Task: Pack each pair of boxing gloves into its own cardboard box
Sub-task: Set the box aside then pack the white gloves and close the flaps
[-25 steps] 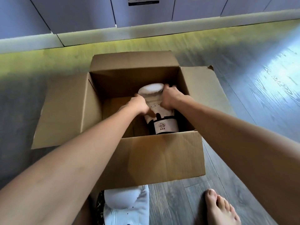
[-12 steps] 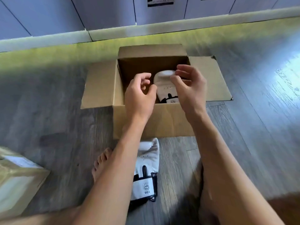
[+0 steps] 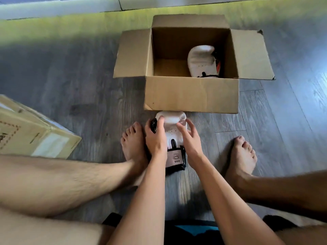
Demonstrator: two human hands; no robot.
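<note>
— Both hands have come out of the open brown cardboard box point(image 3: 191, 94) and dropped low since half a second ago; what are they on?
— On the second white padded boxing glove with a black-trimmed cuff point(image 3: 174, 121); it lies flat on the grey wood-plank floor point(image 3: 79, 89), rounded end right by the box's near wall, cuff toward the person; it sits between the left bare foot point(image 3: 132, 144) and the right bare foot point(image 3: 242, 154)
— How do the hands stand?
— The left hand point(image 3: 155, 138) grips the glove's left edge, fingers curled over its black thumb part, thumb on the white padding; the right hand point(image 3: 191, 140) is loose, fingers spread and relaxed at the glove's right edge; it is blurred, so whether it touches I cannot tell
— And the first glove?
— The other white boxing glove point(image 3: 200, 61) stays inside the box, against its right wall, rounded end toward the far side; the box's side flaps are spread outward
— Anything else?
— A pale taped cardboard carton point(image 3: 39, 131) at the left, well apart from the open box
</note>
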